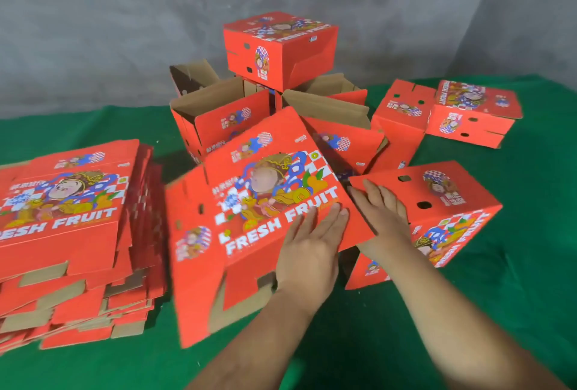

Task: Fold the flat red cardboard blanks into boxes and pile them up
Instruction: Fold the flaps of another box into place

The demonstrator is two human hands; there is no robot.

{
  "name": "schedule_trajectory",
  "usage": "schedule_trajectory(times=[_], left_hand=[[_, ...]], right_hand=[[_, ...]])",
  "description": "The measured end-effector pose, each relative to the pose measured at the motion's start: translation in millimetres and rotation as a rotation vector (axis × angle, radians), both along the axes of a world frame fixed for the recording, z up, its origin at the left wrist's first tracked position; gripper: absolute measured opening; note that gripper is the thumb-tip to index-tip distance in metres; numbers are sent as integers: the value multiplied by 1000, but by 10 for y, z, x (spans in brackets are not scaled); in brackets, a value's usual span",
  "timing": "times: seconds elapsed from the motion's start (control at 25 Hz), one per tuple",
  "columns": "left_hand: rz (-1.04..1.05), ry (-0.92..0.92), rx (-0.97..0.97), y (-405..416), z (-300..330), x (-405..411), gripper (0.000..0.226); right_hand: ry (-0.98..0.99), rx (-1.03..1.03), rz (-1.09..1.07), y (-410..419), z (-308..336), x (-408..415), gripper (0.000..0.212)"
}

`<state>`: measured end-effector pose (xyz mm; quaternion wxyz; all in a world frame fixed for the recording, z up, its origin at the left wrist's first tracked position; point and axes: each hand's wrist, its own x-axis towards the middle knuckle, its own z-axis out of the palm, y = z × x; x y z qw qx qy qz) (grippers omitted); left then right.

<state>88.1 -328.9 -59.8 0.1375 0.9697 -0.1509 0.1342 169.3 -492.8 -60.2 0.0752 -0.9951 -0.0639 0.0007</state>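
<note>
A flat red blank (249,221) printed "FRESH FRUIT" lies tilted at centre, its near flaps showing brown cardboard. A stack of flat blanks (68,233) sits left. Folded boxes (281,49) cluster behind and right, 1 closed box topping open ones.

Red printed blank (262,202), green cloth (468,311)

Your left hand (307,249) and right hand (382,213): both bare, no gloves, rings or watch. Your forearms bare from 5 and 6 o'clock edge up to wrists, no sleeves in view.
</note>
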Motion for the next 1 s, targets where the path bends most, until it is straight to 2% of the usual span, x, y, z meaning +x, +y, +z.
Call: schedule_trajectory(times=[0.12, 0.28, 0.32, 0.4, 0.56, 0.76, 1.0], left_hand=[[-26, -48, -107, -59, -15, 31, 77], [-30, -14, -243, -86, -86, 61, 72], [-21, -19, -240, -81, -101, 67, 69], [31, 1, -256, -21, -139, 84, 59], [176, 231, -284, 181, -297, 66, 65], [159, 246, -205, 226, -354, 96, 63], [171, 224, -211, 170, -353, 144, 61]], right_hand=[[-5, 15, -115, 71, -19, 56, 66], [61, 9, -93, 53, 18, 136, 52], [75, -15, -92, 63, 39, 149, 54], [99, 17, -98, 86, 108, 174, 71], [-96, 375, -154, 35, 296, 268, 73], [-236, 818, -190, -83, 426, 419, 69], [-277, 1194, -346, -177, 543, 605, 64]])
